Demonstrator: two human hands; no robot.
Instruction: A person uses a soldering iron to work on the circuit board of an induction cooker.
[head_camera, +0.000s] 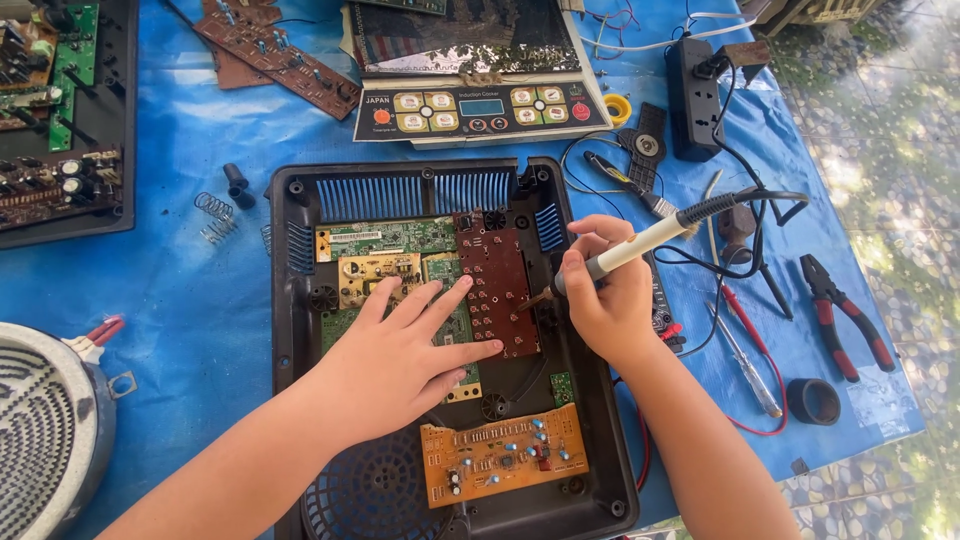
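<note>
- An orange circuit board (503, 455) is lying at the near end of the open black cooker housing (290, 300).
- The left hand (395, 355) is lying flat, fingers spread, pressing the brown circuit board (497, 285).
- The right hand (605, 300) is closing its grip on a soldering iron (640, 243), long axis running diagonally, tip pointing down-left onto the brown board's edge, cord end up-right.
- Red-handled pliers (845, 315) are resting on the blue surface (200, 300).

A control panel (481, 111) lies at the top centre of the blue tarp: a cream strip with a small blue-grey rectangular screen (481, 106) (unlit, it seems) between tan button labels and round red markings.
</note>
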